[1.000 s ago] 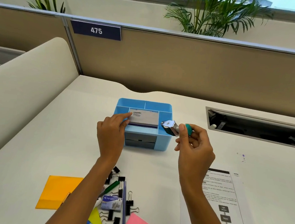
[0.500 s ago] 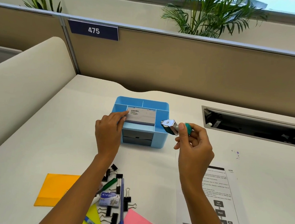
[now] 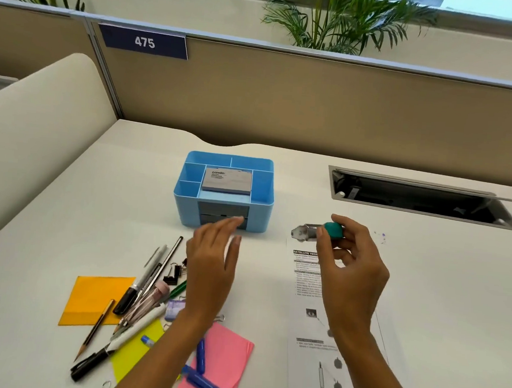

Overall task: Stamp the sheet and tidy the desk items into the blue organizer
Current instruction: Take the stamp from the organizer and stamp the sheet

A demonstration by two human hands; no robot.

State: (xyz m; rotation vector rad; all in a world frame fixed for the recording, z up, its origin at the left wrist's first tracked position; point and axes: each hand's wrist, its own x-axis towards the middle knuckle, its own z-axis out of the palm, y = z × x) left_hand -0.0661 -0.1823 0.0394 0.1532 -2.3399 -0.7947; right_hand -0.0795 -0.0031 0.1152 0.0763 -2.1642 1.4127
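Note:
The blue organizer (image 3: 186, 202) stands mid-desk with a grey Camlin ink pad (image 3: 227, 181) lying in its middle compartment. My right hand (image 3: 351, 265) holds a stamp (image 3: 319, 232) with a green handle and clear head sideways, above the top of the printed sheet (image 3: 328, 346). My left hand (image 3: 212, 267) hovers open in front of the organizer, fingers spread, holding nothing. Left of it lie pens and pencils (image 3: 150, 280), black binder clips (image 3: 173, 271), orange (image 3: 93, 299), yellow (image 3: 133, 351) and pink (image 3: 223, 359) sticky notes, and blue pens (image 3: 201, 370).
A cable trough (image 3: 416, 197) is sunk into the desk at the back right. A beige partition with a sign reading 475 (image 3: 144, 42) runs behind, plants above it. A curved cream panel (image 3: 29, 133) borders the desk on the left.
My left hand let go of the ink pad and drew back toward me, open. My right hand moved the stamp right and nearer, over the sheet. The camera tilted down.

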